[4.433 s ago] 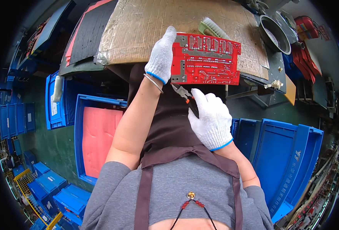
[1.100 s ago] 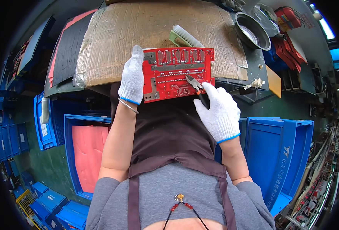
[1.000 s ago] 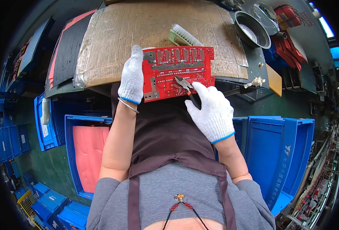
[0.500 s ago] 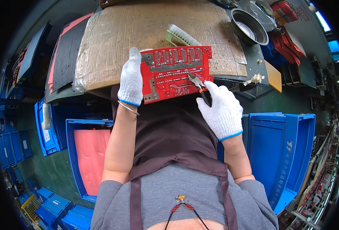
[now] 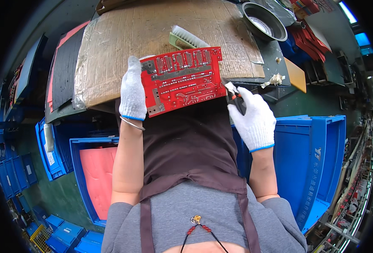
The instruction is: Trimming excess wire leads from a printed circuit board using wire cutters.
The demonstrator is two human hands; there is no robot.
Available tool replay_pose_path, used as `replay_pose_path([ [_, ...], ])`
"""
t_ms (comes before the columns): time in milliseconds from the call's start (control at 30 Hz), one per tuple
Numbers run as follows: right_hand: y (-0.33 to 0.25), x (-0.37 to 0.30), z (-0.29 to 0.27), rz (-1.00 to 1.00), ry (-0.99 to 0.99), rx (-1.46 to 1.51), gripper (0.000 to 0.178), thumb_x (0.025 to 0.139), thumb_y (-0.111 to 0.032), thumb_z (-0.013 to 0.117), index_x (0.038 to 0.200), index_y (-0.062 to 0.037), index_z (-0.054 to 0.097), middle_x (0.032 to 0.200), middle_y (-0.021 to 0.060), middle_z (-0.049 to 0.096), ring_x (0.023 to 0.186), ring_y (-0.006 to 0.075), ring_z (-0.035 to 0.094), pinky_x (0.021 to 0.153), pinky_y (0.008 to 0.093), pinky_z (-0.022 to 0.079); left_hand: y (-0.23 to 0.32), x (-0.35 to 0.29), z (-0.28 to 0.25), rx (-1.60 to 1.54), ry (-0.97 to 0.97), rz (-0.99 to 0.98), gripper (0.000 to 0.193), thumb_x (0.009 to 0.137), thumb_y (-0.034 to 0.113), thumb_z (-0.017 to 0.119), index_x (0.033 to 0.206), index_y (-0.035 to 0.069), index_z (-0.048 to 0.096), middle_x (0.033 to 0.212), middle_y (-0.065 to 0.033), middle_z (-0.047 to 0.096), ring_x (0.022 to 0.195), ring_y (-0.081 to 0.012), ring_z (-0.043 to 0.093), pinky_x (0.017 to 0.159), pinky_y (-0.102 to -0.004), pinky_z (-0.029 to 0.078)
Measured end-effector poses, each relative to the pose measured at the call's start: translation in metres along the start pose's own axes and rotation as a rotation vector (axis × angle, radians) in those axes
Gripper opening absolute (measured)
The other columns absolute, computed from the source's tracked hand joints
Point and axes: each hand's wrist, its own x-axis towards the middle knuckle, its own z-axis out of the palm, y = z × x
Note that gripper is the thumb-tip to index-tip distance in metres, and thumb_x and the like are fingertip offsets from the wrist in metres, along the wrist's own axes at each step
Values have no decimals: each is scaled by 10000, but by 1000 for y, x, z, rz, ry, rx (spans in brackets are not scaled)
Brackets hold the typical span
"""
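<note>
Sitting low on the left, an open blue plastic crate [image 5: 77,164] holds a flat pink sheet [image 5: 96,173]. Above it, a black flat sheet [image 5: 66,78] lies beside a large, worn sheet of brown cardboard [image 5: 110,42] that covers much of the dark tabletop [image 5: 274,50]. The left hand [image 5: 133,92], in a white knitted glove with a blue cuff, grips the left edge of a red rectangular circuit board [image 5: 182,80]; the fingers behind the board are hidden. A thin silver-coloured bangle [image 5: 131,123] circles that wrist. The board is held up at the near edge of the tabletop, silvery solder side in view, its right end higher than its left. Just beyond its top edge, a green-backed brush with white bristles [image 5: 189,37] lies on the cardboard. Next, the right hand [image 5: 256,120], gloved alike, is closed around small metal cutters with black-and-orange handles [image 5: 231,87]. Their tip is at the board's right edge; whether it touches cannot be told. Farther right are a round grey metal bowl [image 5: 264,23], a ragged off-white clump [image 5: 276,80] at the tabletop's corner, and a tall blue plastic crate [image 5: 294,139] below.
</note>
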Motion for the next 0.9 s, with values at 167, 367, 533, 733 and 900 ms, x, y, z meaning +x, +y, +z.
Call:
replay_pose_path([
  [167,-18,-4,12,-183,53,-24,541,867,-319,833,1360,-170,669,987,97,653,928,301,669,803,451,534,-8,8,-13,-27,-16,-9,661,1098,591,514,1360,-4,637,1232,-175,746,1031,-265,778,823,-404,686],
  [367,-24,-6,18,-172,85,-136,610,836,-327,847,1394,-181,644,1057,64,630,1012,272,619,859,442,440,-1,2,-1,-30,30,-17,664,1136,571,438,1281,-21,702,1096,-116,777,919,-188,778,812,-332,652],
  [533,-25,-10,26,-154,154,-130,640,813,-332,865,1394,-179,645,1095,63,628,1039,274,605,891,461,422,0,0,2,-6,45,-21,682,1137,582,418,1280,-23,699,1091,-118,778,916,-195,782,806,-332,657],
  [733,-27,-9,28,-129,217,-130,651,796,-339,878,1385,-174,658,1109,68,632,1045,287,605,898,472,419,-3,2,-2,-16,29,-18,687,1136,587,414,1281,-20,701,1091,-117,778,903,-199,787,787,-330,663],
  [900,-29,-10,24,-116,179,-166,659,792,-347,883,1387,-175,659,1103,71,636,1046,291,607,897,473,420,-3,2,-1,-17,27,-22,672,1140,576,416,1283,-13,707,1093,-114,777,909,-190,783,793,-330,662],
])
